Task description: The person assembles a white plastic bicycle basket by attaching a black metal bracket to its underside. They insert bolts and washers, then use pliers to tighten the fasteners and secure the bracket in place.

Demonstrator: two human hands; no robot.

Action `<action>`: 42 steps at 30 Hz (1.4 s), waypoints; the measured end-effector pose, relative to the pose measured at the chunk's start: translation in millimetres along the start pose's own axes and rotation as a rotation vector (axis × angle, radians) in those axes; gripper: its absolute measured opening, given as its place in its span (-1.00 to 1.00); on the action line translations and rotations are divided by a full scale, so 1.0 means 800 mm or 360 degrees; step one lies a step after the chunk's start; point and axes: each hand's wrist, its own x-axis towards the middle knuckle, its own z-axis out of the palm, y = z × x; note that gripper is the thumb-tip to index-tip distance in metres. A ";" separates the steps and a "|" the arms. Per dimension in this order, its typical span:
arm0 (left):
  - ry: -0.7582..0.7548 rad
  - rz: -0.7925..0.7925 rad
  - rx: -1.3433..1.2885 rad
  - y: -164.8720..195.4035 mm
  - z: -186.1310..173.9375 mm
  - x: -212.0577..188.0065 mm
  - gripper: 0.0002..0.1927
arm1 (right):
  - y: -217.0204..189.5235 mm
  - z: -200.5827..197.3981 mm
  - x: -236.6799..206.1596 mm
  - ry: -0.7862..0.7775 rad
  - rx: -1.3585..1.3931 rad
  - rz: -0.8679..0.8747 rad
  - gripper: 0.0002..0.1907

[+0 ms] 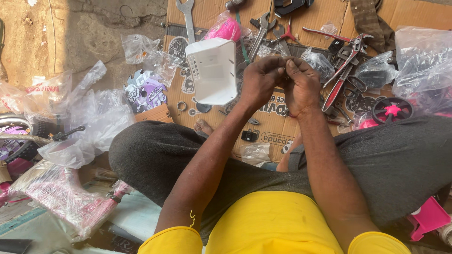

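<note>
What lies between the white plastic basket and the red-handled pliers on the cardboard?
In the head view, both hands, left hand and right hand, meet between the white plastic basket and the red-handled pliers, fingertips pinching something too small to identify.

- The person wears a bright yellow short-sleeved shirt (pixel 273 221), plain and smooth across the chest, filling the near edge of the view.
- The two yellow sleeves end high on the upper arms, leaving both arms bare down to the hands.
- A loose yellow thread (pixel 192 218) dangles in a small curl from the hem of the left sleeve.
- Dark grey trousers (pixel 155 155) of a heathered, slightly fuzzy cloth cover both legs, spreading out to left and right.
- The left hand (pixel 258 80) and right hand (pixel 301 82) are bare, with no gloves.
- The toes of a bare foot (pixel 203 126) show past the left trouser leg.
</note>
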 end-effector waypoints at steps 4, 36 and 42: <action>0.0140 0.0087 0.0163 0.012 -0.001 -0.006 -0.77 | 0.014 0.001 0.000 -0.0016 -0.0074 -0.0023 -0.85; 0.0959 -0.0201 0.1199 -0.088 -0.141 0.047 -0.68 | 0.205 0.014 0.053 -0.0136 -0.2020 0.0063 -0.60; 0.0945 -0.0327 0.1168 -0.096 -0.142 0.054 -0.66 | 0.219 0.014 0.056 -0.0310 -0.2208 -0.0128 -0.79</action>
